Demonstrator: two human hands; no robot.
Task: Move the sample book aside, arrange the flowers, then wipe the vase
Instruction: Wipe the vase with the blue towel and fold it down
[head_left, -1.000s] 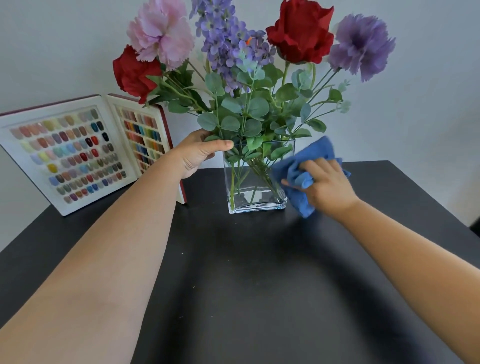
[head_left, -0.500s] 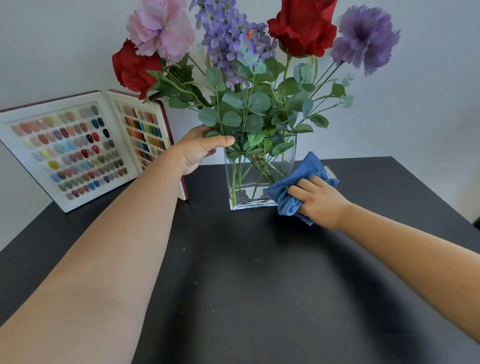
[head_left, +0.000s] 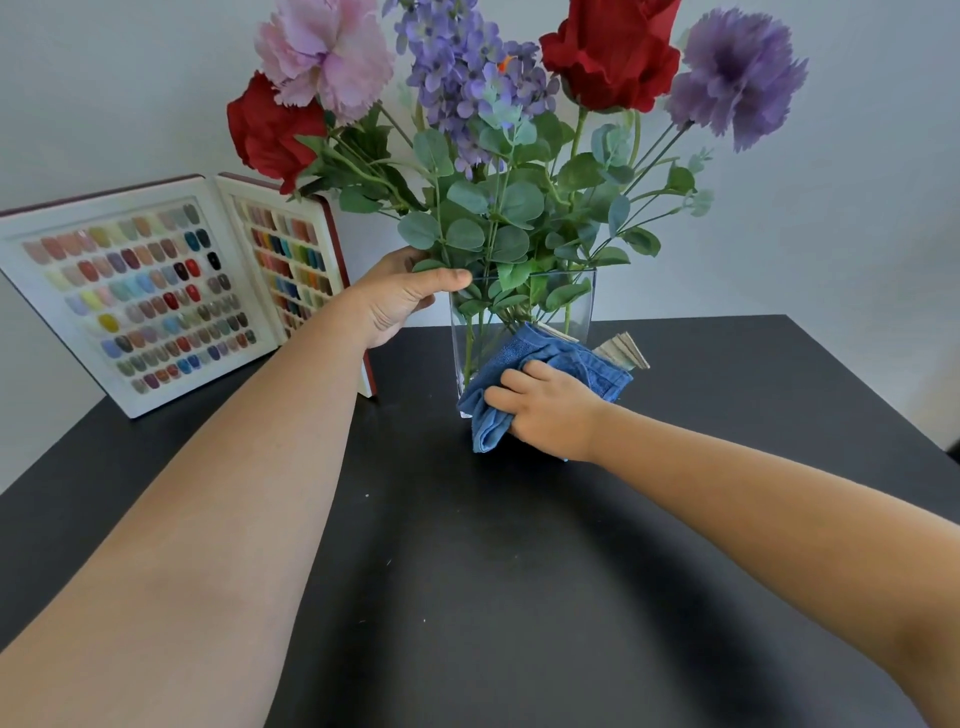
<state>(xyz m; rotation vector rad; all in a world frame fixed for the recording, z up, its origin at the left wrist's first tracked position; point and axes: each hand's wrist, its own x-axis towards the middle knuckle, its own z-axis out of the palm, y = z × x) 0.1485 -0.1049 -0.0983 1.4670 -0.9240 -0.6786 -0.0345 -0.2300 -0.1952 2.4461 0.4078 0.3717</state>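
The square glass vase (head_left: 566, 301) stands on the black table (head_left: 519, 571), holding red, pink and purple flowers (head_left: 467, 78). The right hand (head_left: 550, 410) presses a bunched blue cloth (head_left: 524, 364) against the vase's front lower face, fingers closed on it. The left hand (head_left: 400, 296) grips the vase's upper left corner. Left of the vase, the open sample book (head_left: 150, 291) leans against the wall

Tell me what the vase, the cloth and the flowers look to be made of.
Vase: clear glass by the look, smooth and glossy, since the stems show straight through its flat walls; clear plastic can't be ruled out.
Cloth: soft blue woven fabric, matte and lightly fuzzy, bunched under the right hand; likely microfibre or terry.
Flowers: probably artificial fabric petals with frayed edges, and thin, even stems.
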